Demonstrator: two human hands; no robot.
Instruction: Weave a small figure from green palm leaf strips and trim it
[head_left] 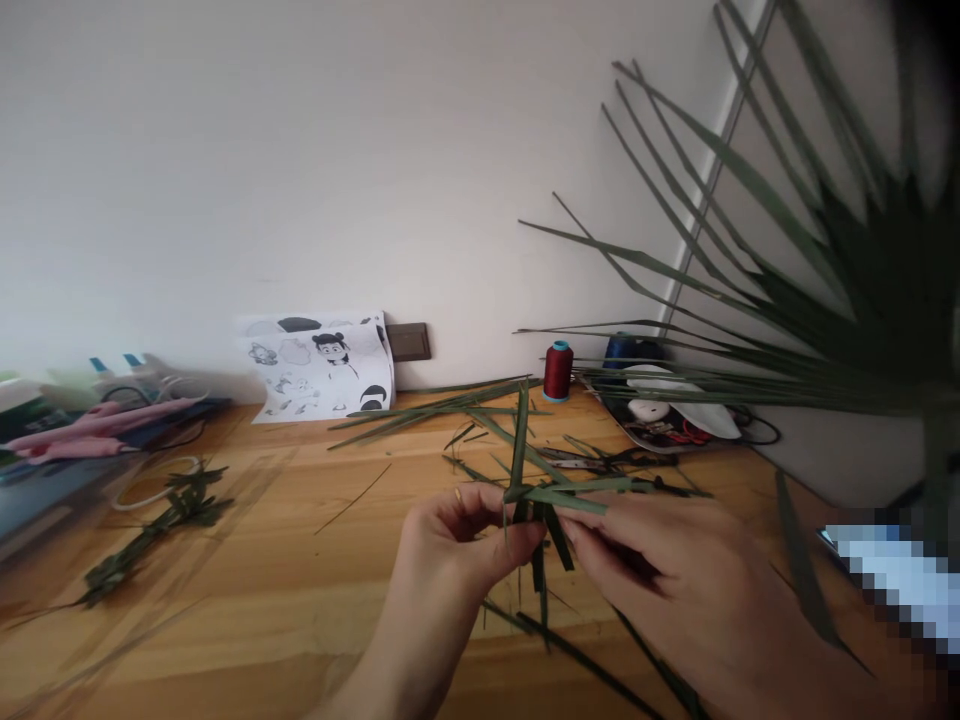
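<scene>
Folded green leaf strips cross in a small knot between my hands, one strip standing upright and others hanging below. My left hand pinches the knot from the left, thumb in front. From the right, my right hand has its thumb and fingers closed on the strips that run sideways. Loose leaf pieces lie on the wooden table beneath and behind the hands. Scissors rest just behind them.
A red thread spool and a tray of small items stand at the back. A large palm leaf fans over the right. Printed sheets lean on the wall. A pink glue gun and woven leaf piece lie left.
</scene>
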